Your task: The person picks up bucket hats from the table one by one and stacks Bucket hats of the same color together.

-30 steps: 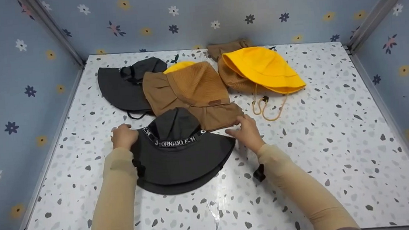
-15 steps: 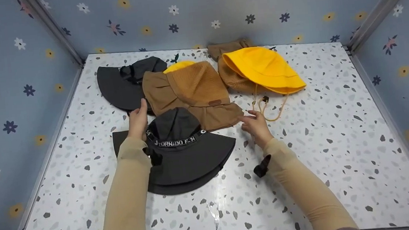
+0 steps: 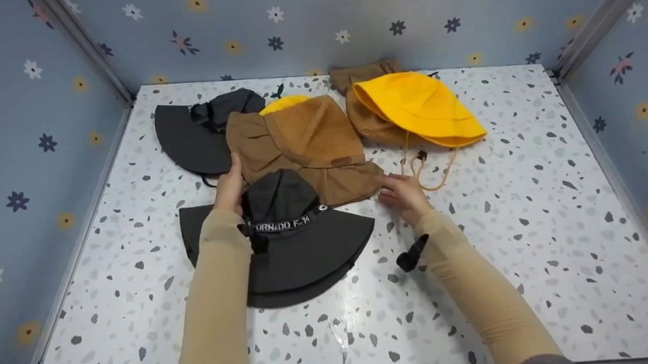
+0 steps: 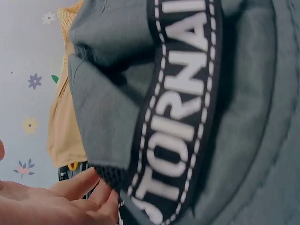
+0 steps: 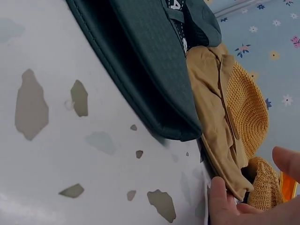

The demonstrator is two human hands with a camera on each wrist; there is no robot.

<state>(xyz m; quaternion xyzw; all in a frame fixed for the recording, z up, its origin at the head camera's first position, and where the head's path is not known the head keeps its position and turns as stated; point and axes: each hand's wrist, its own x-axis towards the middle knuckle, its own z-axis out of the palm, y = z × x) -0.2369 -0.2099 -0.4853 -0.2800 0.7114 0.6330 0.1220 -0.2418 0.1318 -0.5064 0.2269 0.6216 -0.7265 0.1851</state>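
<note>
The dark grey wide-brimmed sun hat (image 3: 307, 254), with a "TORNADO F-14" band, lies nearest the person. Behind it, partly under its crown, is a brown sun hat (image 3: 314, 139) with a ribbed crown and a cloth flap. My left hand (image 3: 230, 190) is at the left of the grey crown, thumb raised; in the left wrist view its fingers (image 4: 101, 194) touch the crown's mesh edge. At the right corner of the brown flap (image 5: 220, 126) is my right hand (image 3: 406, 197), fingertips against the edge and thumb held apart.
At the back left lies another dark grey hat (image 3: 188, 138). A yellow bucket hat (image 3: 420, 106) with a cord (image 3: 436, 187) rests on a second brown hat (image 3: 375, 125) at the back right. More yellow cloth (image 3: 285, 103) shows behind the middle hat. Flowered walls (image 3: 310, 25) enclose the speckled table (image 3: 514, 282).
My left hand has let go of the grey hat's left brim and moved right and back to the crown. The right hand has shifted slightly right, staying by the brown flap's corner.
</note>
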